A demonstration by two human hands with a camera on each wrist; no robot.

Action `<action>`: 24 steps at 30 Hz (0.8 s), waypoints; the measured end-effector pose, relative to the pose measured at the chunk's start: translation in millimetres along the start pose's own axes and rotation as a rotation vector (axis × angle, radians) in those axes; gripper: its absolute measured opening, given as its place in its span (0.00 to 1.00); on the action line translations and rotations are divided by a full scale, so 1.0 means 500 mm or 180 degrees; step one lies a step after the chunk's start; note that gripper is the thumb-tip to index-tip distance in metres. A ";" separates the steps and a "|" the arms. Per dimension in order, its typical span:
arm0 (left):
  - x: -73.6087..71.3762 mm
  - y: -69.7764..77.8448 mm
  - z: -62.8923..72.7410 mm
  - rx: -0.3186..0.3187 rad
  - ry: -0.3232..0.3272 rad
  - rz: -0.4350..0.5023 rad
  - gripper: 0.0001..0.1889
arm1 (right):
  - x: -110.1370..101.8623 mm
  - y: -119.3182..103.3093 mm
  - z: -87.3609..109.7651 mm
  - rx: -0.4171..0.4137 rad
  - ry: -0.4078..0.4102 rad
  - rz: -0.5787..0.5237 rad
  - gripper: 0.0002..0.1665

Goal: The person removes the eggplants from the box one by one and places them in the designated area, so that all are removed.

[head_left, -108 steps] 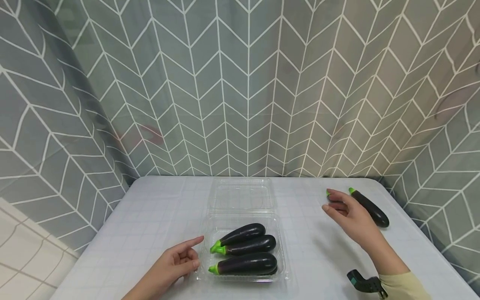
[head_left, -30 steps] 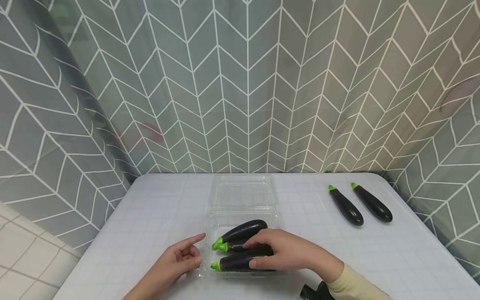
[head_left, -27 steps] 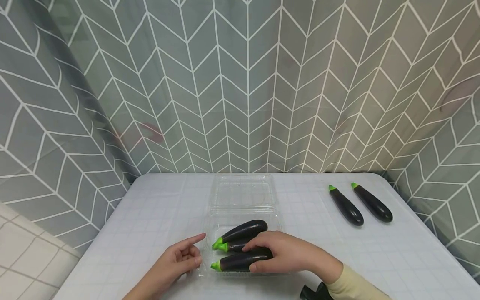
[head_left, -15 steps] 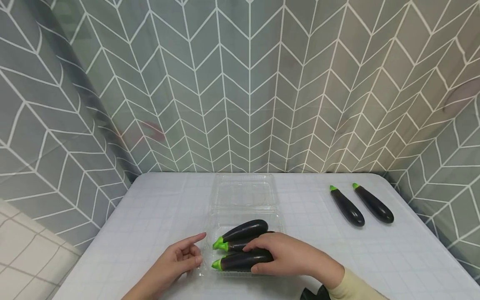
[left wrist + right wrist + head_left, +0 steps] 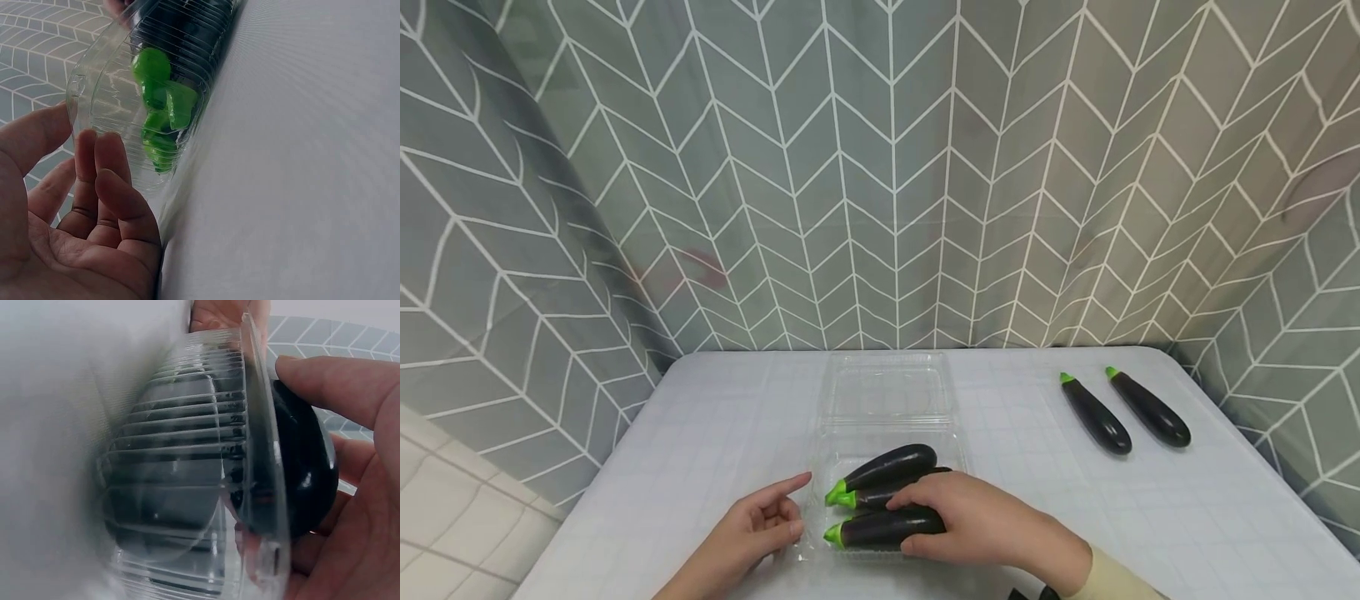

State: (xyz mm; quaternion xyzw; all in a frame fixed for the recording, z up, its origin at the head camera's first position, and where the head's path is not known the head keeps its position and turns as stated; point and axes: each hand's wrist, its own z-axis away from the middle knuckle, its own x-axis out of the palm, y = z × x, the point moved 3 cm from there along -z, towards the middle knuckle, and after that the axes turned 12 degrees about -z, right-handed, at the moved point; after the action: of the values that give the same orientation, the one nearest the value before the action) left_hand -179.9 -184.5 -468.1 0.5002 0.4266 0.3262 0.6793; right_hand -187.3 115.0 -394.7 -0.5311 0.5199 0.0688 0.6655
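A clear plastic container (image 5: 891, 437) lies with its lid folded back, several dark eggplants inside with green stems toward the left. My right hand (image 5: 981, 521) grips the rounded right end of the front eggplant (image 5: 891, 529); in the right wrist view, thumb and fingers go round the eggplant (image 5: 306, 469) just above the rim. The two other visible eggplants lie behind it. My left hand (image 5: 748, 529) is at the container's left edge. In the left wrist view, its thumb and bent fingers meet the container's rim (image 5: 74, 94), and green stems (image 5: 153, 94) show through the plastic.
At the table's back right lie two more eggplants, one (image 5: 1096, 415) beside the other (image 5: 1148, 408). The raised plastic lid (image 5: 886, 392) rests flat behind the container. A patterned curtain (image 5: 895, 167) closes in the white table (image 5: 715, 417).
My right hand has come left from the eggplants at the back right to the front eggplant in the container. During the last second both hands stay nearly still.
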 end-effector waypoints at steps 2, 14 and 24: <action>0.000 -0.001 0.000 0.0034 -0.0005 0.0015 0.34 | -0.003 -0.004 0.001 0.0031 0.0044 0.0007 0.22; 0.002 0.000 0.002 -0.0004 -0.0022 0.0057 0.34 | -0.044 0.004 0.013 0.0292 0.0479 -0.0488 0.25; 0.001 0.003 0.000 -0.0048 0.0012 0.0056 0.35 | -0.073 0.026 0.028 0.0486 0.0888 -0.0637 0.26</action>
State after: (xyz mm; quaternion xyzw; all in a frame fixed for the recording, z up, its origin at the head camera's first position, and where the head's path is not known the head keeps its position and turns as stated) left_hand -179.5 -183.8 -466.8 0.4982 0.4210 0.3363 0.6793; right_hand -203.6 148.3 -376.4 -0.5326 0.5553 -0.1117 0.6289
